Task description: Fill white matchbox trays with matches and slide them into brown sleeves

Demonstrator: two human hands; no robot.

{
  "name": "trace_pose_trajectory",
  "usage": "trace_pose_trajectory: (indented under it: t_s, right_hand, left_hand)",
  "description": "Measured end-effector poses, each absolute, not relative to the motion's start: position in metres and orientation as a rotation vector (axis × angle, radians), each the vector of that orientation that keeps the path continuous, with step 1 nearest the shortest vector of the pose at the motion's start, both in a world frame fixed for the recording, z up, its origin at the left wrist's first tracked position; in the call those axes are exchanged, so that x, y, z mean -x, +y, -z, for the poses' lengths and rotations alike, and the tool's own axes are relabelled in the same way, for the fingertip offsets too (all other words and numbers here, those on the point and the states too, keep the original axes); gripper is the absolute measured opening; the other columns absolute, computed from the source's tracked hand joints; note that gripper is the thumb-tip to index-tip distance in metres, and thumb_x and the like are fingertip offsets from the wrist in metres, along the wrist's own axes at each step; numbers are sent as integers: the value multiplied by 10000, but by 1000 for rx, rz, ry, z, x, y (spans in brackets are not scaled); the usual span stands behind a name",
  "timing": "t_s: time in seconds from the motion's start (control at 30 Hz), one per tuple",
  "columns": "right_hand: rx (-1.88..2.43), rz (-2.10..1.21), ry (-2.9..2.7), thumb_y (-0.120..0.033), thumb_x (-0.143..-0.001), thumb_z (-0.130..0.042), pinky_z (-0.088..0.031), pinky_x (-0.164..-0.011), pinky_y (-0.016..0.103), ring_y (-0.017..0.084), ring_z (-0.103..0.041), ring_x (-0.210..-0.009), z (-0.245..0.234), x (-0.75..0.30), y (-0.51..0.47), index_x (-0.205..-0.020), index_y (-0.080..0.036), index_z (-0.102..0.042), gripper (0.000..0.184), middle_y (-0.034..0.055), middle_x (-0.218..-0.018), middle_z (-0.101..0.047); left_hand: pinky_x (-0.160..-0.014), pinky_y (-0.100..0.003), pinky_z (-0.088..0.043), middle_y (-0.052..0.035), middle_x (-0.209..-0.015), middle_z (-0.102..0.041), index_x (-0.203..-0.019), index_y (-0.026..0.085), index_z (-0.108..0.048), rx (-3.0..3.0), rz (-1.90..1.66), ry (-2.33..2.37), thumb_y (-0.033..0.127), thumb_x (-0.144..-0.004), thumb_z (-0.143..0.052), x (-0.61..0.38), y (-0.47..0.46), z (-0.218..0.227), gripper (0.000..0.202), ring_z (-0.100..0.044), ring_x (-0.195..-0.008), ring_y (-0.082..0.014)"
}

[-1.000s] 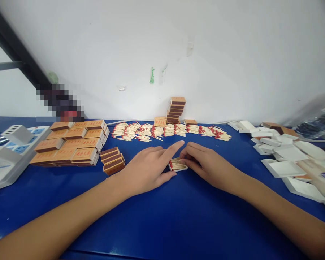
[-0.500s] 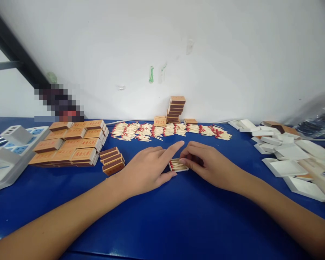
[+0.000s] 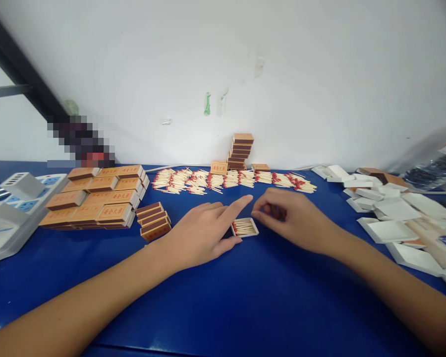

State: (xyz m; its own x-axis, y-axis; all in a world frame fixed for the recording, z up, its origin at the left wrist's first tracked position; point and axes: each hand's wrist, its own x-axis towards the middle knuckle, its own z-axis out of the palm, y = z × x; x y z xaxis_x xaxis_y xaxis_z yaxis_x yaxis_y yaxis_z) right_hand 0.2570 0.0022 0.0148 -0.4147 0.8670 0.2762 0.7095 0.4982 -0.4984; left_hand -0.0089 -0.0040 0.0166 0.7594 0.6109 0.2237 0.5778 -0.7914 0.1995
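A small white matchbox tray (image 3: 250, 234) lies on the blue tabletop, with red-tipped matches (image 3: 244, 227) inside. My left hand (image 3: 202, 230) is around its left end, the thumb against the near edge and the index finger stretched out above it. The other left fingers are partly hidden. Just right of the tray, apart from it, my right hand (image 3: 293, 218) is closed, thumb and fingertips drawn together; nothing shows between them. Behind both hands runs a row of loose matches (image 3: 215, 181). A short row of matchboxes (image 3: 154, 222) sits beside my left wrist.
Stacked matchboxes (image 3: 104, 196) stand at left, near a white power strip (image 3: 26, 218) with plugs. A leaning matchbox tower (image 3: 241, 148) rises against the wall. At right are many white trays (image 3: 390, 230) and a soft packet (image 3: 440, 238); a plastic bottle (image 3: 434, 173) lies behind.
My right hand has drawn back from the tray, slightly to the right, uncovering its right end. My left hand and the tray have stayed where they were.
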Motion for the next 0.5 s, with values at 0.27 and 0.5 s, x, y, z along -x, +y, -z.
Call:
trace_pose_trajectory:
  t_s: [0.27,0.5]
  right_hand:
    - [1955,-42,-2246,-286,-934,-632,-438,-740,372,262,-650,-824,-33,-370,52,-951,-185,-776,176,128,-931,-756]
    - [2054,-171,-2201,-295,-943,-647,-456,-753,360,257,-667,-841,-28,-379,57,-948,-180,-750,155,127,-959,-770]
  left_hand:
    - [-965,-456,-601,-88,-1174,-768,-1674,220,-208,-2876,-411,982,346,-1048,-683,12,-2,-16,796,-738,-1119,-298]
    - [-961,-431,-592,-80,-1151,-772,-1672,202,-188,-2919,-401,970,338,-1051,-679,11,0,-16,803,-742,-1081,-284]
